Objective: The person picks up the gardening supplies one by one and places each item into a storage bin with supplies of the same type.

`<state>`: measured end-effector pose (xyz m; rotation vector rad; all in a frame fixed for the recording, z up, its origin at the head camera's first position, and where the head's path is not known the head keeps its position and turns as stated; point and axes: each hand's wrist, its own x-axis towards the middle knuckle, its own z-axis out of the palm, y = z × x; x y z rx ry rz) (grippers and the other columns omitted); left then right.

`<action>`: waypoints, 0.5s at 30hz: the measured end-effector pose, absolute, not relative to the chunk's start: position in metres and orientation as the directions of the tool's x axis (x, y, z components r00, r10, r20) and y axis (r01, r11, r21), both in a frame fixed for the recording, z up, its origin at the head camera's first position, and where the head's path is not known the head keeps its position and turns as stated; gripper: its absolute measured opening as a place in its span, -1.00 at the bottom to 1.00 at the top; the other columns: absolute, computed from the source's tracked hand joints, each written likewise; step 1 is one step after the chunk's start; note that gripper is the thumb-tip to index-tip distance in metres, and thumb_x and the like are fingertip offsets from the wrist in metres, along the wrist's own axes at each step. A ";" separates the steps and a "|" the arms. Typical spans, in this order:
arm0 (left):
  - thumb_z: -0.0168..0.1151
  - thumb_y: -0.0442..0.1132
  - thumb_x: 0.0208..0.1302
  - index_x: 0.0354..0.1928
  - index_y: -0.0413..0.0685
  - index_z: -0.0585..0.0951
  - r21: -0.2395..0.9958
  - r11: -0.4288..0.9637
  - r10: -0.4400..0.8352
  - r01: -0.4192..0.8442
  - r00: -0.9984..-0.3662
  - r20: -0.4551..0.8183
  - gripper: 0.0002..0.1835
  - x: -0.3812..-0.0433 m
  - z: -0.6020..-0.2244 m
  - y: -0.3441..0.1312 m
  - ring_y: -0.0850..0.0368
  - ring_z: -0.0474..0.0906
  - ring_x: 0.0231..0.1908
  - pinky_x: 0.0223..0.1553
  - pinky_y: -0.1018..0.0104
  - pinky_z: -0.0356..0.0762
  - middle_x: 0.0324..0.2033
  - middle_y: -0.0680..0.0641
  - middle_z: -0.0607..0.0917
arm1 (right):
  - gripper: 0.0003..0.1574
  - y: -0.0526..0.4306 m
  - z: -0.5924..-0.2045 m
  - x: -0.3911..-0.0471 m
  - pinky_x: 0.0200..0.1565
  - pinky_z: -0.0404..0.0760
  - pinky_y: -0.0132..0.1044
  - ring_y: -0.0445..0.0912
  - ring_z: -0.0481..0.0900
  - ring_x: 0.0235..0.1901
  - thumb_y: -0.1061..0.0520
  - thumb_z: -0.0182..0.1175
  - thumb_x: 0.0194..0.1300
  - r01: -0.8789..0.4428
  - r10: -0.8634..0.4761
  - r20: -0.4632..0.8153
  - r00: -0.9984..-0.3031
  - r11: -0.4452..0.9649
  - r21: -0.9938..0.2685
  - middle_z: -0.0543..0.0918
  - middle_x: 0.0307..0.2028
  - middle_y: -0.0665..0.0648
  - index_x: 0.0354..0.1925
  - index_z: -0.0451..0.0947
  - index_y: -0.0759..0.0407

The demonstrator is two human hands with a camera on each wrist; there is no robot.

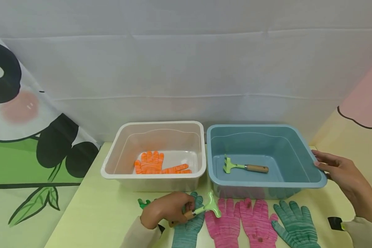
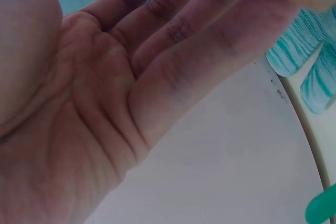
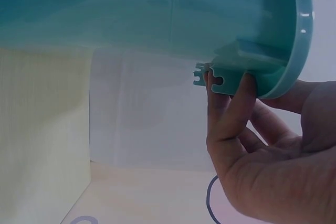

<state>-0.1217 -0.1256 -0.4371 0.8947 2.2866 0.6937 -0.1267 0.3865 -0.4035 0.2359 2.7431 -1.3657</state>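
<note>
My left hand (image 1: 168,208) grips the wooden handle of a small light-green hand rake (image 1: 211,207), held over a teal striped glove (image 1: 188,230) and close to a pink glove (image 1: 224,222). In the left wrist view, the curled fingers (image 2: 178,35) hide most of the handle. At the right end of the blue plastic basin (image 1: 260,183), my right hand (image 1: 344,175) holds the rim; the right wrist view shows fingers (image 3: 236,114) bent up against a notched tab under it. A second hand rake (image 1: 256,168) with a wooden handle lies inside that basin.
Left of the blue basin stands a cream basin (image 1: 155,176) with orange gloves (image 1: 150,163) inside. Another pink glove (image 1: 256,220) and a teal glove (image 1: 297,224) lie along the table front. A dark green object (image 1: 142,204) shows partly behind my left hand.
</note>
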 end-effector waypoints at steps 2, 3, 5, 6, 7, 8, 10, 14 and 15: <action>0.48 -0.53 0.03 -0.30 0.03 0.61 0.641 0.641 0.726 0.422 -0.604 -0.328 -0.67 -0.122 -0.437 -0.124 0.37 0.41 -0.38 -0.27 0.44 0.48 -0.39 0.22 0.58 | -0.24 0.386 -0.403 -0.127 -0.25 0.61 -0.50 -0.68 0.37 -0.23 0.08 -0.04 0.72 0.167 0.108 -0.128 -0.986 0.596 -0.785 0.14 0.47 0.73 0.58 0.04 0.52; 0.48 -0.53 0.03 -0.29 0.03 0.61 0.640 0.644 0.725 0.420 -0.603 -0.333 -0.67 -0.122 -0.437 -0.123 0.38 0.40 -0.38 -0.27 0.44 0.48 -0.38 0.22 0.58 | -0.24 0.386 -0.403 -0.127 -0.25 0.62 -0.49 -0.68 0.38 -0.23 0.08 -0.03 0.71 0.167 0.109 -0.127 -0.986 0.598 -0.784 0.15 0.47 0.72 0.58 0.05 0.52; 0.47 -0.53 0.04 -0.29 0.03 0.62 0.638 0.646 0.724 0.418 -0.601 -0.340 -0.67 -0.123 -0.437 -0.120 0.36 0.40 -0.37 -0.27 0.44 0.48 -0.38 0.22 0.58 | -0.25 0.386 -0.404 -0.127 -0.25 0.62 -0.49 -0.67 0.39 -0.23 0.08 -0.02 0.71 0.168 0.112 -0.125 -0.986 0.599 -0.783 0.17 0.46 0.72 0.58 0.06 0.53; 0.48 -0.53 0.03 -0.28 0.03 0.62 0.637 0.648 0.723 0.418 -0.600 -0.341 -0.67 -0.124 -0.437 -0.119 0.36 0.40 -0.37 -0.27 0.44 0.48 -0.38 0.22 0.57 | -0.25 0.386 -0.404 -0.128 -0.25 0.62 -0.48 -0.67 0.39 -0.23 0.08 -0.02 0.71 0.169 0.114 -0.126 -0.985 0.600 -0.782 0.17 0.45 0.72 0.58 0.06 0.53; 0.48 -0.53 0.02 -0.28 0.03 0.62 0.633 0.648 0.724 0.423 -0.601 -0.340 -0.67 -0.124 -0.438 -0.118 0.36 0.40 -0.37 -0.27 0.44 0.48 -0.38 0.22 0.57 | -0.25 0.386 -0.404 -0.128 -0.26 0.62 -0.49 -0.67 0.39 -0.23 0.09 -0.02 0.71 0.171 0.116 -0.127 -0.985 0.602 -0.780 0.17 0.46 0.72 0.58 0.06 0.53; 0.48 -0.53 0.02 -0.29 0.03 0.62 0.631 0.646 0.726 0.429 -0.600 -0.336 -0.67 -0.125 -0.438 -0.117 0.35 0.41 -0.37 -0.27 0.44 0.48 -0.38 0.22 0.57 | -0.25 0.386 -0.404 -0.128 -0.26 0.62 -0.48 -0.68 0.38 -0.24 0.09 -0.02 0.71 0.174 0.117 -0.129 -0.985 0.603 -0.778 0.17 0.46 0.72 0.58 0.06 0.53; 0.50 -0.52 0.00 -0.30 0.02 0.62 0.628 0.641 0.732 0.441 -0.598 -0.327 -0.67 -0.126 -0.437 -0.116 0.36 0.40 -0.37 -0.26 0.46 0.48 -0.39 0.22 0.56 | -0.25 0.386 -0.404 -0.128 -0.26 0.62 -0.48 -0.68 0.38 -0.24 0.09 -0.03 0.71 0.180 0.120 -0.134 -0.984 0.602 -0.778 0.15 0.47 0.72 0.58 0.05 0.52; 0.51 -0.51 0.00 -0.31 0.01 0.62 0.623 0.621 0.754 0.476 -0.580 -0.309 -0.68 -0.128 -0.435 -0.112 0.37 0.42 -0.38 -0.27 0.48 0.48 -0.41 0.21 0.57 | -0.25 0.387 -0.404 -0.128 -0.26 0.63 -0.47 -0.67 0.40 -0.24 0.09 -0.02 0.71 0.176 0.120 -0.129 -0.984 0.602 -0.779 0.30 0.43 0.64 0.58 0.06 0.52; 0.51 -0.51 0.01 -0.31 0.00 0.62 0.621 0.618 0.758 0.482 -0.576 -0.307 -0.68 -0.128 -0.435 -0.111 0.36 0.43 -0.38 -0.26 0.49 0.48 -0.41 0.21 0.57 | -0.25 0.388 -0.405 -0.128 -0.25 0.63 -0.47 -0.66 0.42 -0.24 0.09 -0.01 0.70 0.170 0.119 -0.124 -0.985 0.600 -0.782 0.44 0.37 0.52 0.58 0.07 0.52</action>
